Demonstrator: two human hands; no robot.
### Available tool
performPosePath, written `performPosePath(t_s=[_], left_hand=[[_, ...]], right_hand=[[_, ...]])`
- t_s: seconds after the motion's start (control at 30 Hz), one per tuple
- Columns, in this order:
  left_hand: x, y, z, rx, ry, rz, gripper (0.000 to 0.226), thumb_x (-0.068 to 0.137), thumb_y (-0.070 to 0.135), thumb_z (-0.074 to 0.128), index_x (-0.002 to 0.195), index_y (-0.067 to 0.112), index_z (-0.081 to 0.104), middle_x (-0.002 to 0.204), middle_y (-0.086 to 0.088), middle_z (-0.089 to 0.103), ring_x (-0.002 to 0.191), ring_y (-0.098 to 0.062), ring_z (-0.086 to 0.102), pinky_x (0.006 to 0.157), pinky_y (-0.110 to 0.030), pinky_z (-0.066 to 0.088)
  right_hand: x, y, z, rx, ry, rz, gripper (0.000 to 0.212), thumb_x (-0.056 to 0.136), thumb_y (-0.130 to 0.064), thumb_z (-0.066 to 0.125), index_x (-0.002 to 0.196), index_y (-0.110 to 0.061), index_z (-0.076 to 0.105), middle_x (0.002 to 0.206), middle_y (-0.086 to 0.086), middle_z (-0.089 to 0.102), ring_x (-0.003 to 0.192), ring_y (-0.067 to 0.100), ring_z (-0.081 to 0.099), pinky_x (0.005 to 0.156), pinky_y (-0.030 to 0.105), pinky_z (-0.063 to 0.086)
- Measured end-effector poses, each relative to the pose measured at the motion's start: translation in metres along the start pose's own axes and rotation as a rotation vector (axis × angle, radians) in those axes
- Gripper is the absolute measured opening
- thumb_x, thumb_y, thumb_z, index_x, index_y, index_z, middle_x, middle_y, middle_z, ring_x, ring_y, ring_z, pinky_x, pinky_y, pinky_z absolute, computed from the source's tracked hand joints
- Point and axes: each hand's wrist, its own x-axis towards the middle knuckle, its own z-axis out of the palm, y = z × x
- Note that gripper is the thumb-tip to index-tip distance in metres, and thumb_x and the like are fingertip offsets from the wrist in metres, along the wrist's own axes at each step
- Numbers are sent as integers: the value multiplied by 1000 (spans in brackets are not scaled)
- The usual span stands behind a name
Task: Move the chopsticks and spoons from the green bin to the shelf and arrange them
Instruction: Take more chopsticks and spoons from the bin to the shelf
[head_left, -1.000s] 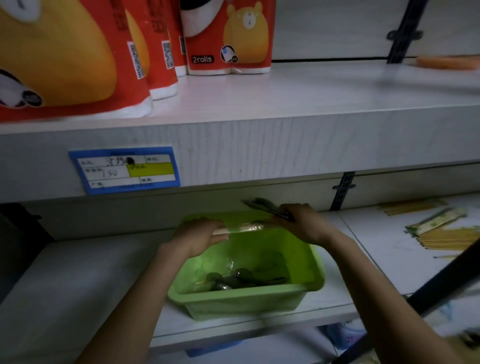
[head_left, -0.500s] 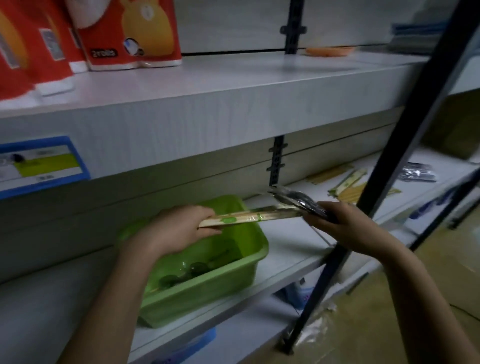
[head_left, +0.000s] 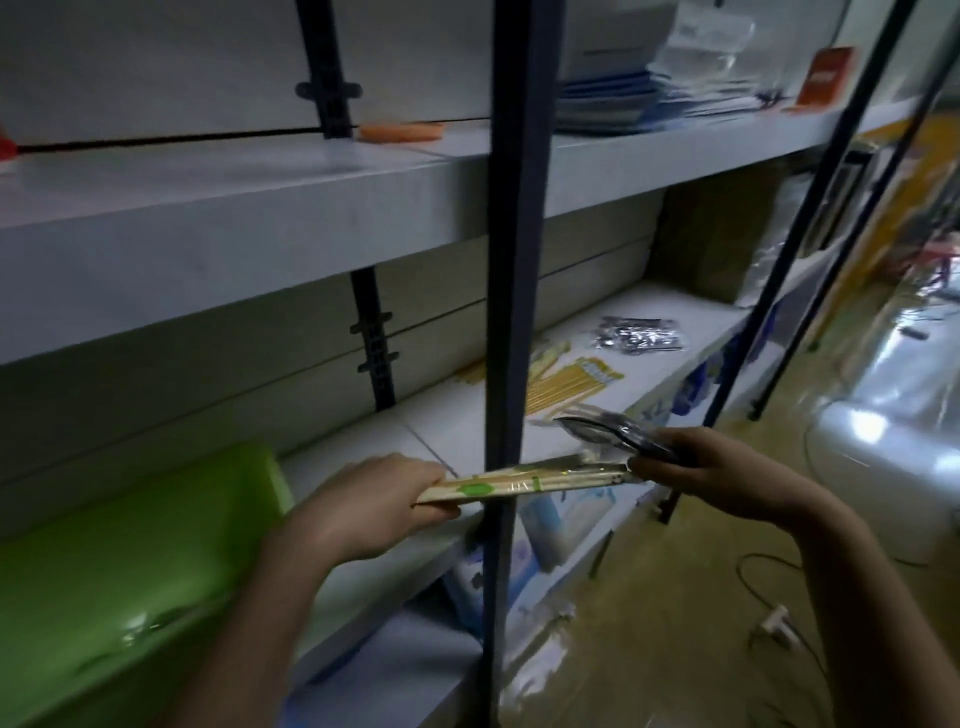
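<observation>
A wrapped pack of bamboo chopsticks (head_left: 524, 483) with a green mark stretches level between my two hands, in front of the shelf. My left hand (head_left: 374, 501) grips its left end. My right hand (head_left: 701, 475) pinches its right end and also holds a clear pack of dark spoons (head_left: 602, 431) that sticks out up and left. The green bin (head_left: 135, 566) stands on the lower shelf (head_left: 649, 322) at bottom left; its inside is hidden from here. More chopstick packs (head_left: 566, 384) and a spoon pack (head_left: 636, 335) lie farther right on the same shelf.
A dark upright post (head_left: 511, 312) of the shelf frame stands right behind the held chopsticks, between my hands. The upper shelf carries an orange item (head_left: 402, 131) and blue-white stacks (head_left: 623, 98). Cables and a white plug (head_left: 776, 621) lie on the floor at right.
The view has swung right, so the green bin has slid to the bottom left. Both hands have carried the chopsticks and the spoon pack rightward, out past the bin, to the dark post.
</observation>
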Motion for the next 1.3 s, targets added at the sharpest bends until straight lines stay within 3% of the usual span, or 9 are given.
performPosePath(t_s=[0.1,0.2,0.27,0.47,0.57,0.67,0.93,1.13,1.3], left_hand=[[36,44,12,-51,-5,15,16,91,46,46,86,32,53,85,11,55,82,-12,54,68,-31,41],[75,84,28,-81,-19,2,21,92,45,45,96,26,54,97,3,60,88,-17,56,77,-36,47],[103,105,38,-88,-11,-11,23,93,46,44,97,25,53,100,1,61,89,-18,58,77,-38,47],[184,139,53,-153,10,-87,24,94,46,43,93,23,50,96,1,59,85,-19,56,68,-32,41],[223,138,54,-193,76,-168,33,93,47,42,104,19,55,102,-1,61,89,-20,58,72,-34,45],[266,129,59,-206,177,-265,31,93,48,41,101,22,56,99,0,63,86,-20,59,68,-32,44],[379,90,78,-18,224,-487,33,96,38,42,114,14,53,111,-10,65,99,-29,61,76,-34,47],[426,77,89,160,174,-582,40,97,27,41,134,13,35,123,-8,60,106,-25,60,78,-35,47],[444,71,94,163,121,-658,43,96,29,43,135,14,32,127,-8,56,110,-25,58,81,-35,48]], right_hand=[[-11,43,-31,4,40,44,18,89,-35,52,81,-21,60,62,-4,45,53,5,41,55,24,34],[-17,87,-57,-7,100,59,16,91,-30,52,77,-24,58,61,-3,48,51,4,43,54,20,34],[-15,114,-72,-11,147,78,16,91,-28,52,78,-23,59,63,1,51,53,6,44,56,25,36],[1,178,-112,25,245,132,16,92,-22,51,78,-21,58,58,-4,48,47,4,44,46,17,36],[19,203,-124,50,290,134,17,92,-21,51,79,-15,59,60,-1,48,52,12,42,52,23,34],[44,223,-129,58,269,131,20,92,-20,51,85,-3,60,63,3,50,55,16,44,55,27,36],[141,276,-150,39,206,109,15,93,-22,51,88,-10,60,66,-1,52,57,12,46,54,22,37],[211,319,-166,-42,131,101,14,94,-24,50,80,-24,52,69,-7,53,60,5,48,52,14,39],[272,351,-169,-102,19,95,15,93,-25,50,91,-14,60,85,9,64,78,23,59,72,38,48]])
